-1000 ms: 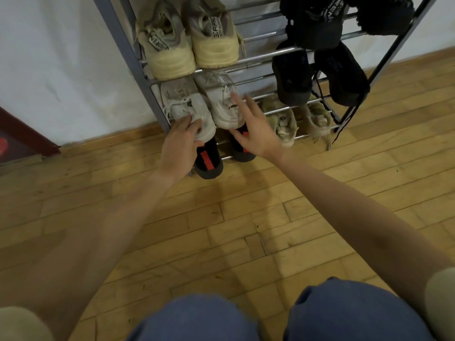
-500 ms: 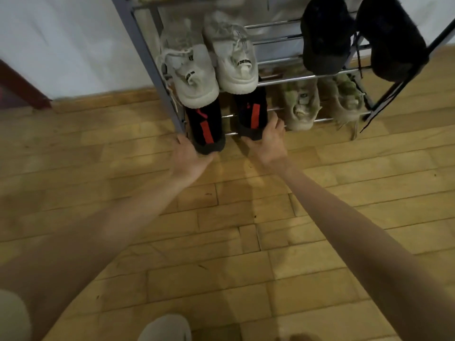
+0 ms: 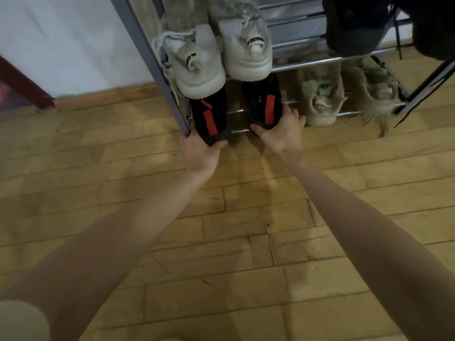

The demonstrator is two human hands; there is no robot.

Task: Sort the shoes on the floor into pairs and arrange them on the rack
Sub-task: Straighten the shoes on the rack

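Two black shoes with red stripes sit on the lowest shelf of the metal rack (image 3: 147,57). My left hand (image 3: 200,151) grips the heel of the left black shoe (image 3: 209,114). My right hand (image 3: 280,129) grips the heel of the right black shoe (image 3: 264,102), thumb on one side and fingers on the other. Directly above them, a pair of white sneakers (image 3: 219,57) sits heels outward on the shelf above.
A beige pair (image 3: 342,94) sits on the lowest shelf to the right. Black shoes (image 3: 357,23) hang over the shelf above that. The rack's right leg (image 3: 428,80) slants down to the wooden floor (image 3: 246,242). A white wall and dark red frame (image 3: 24,82) lie left.
Both hands dropped from the white sneakers to the black shoes' heels on the lowest shelf. The view tilted down and closer to the rack's bottom.
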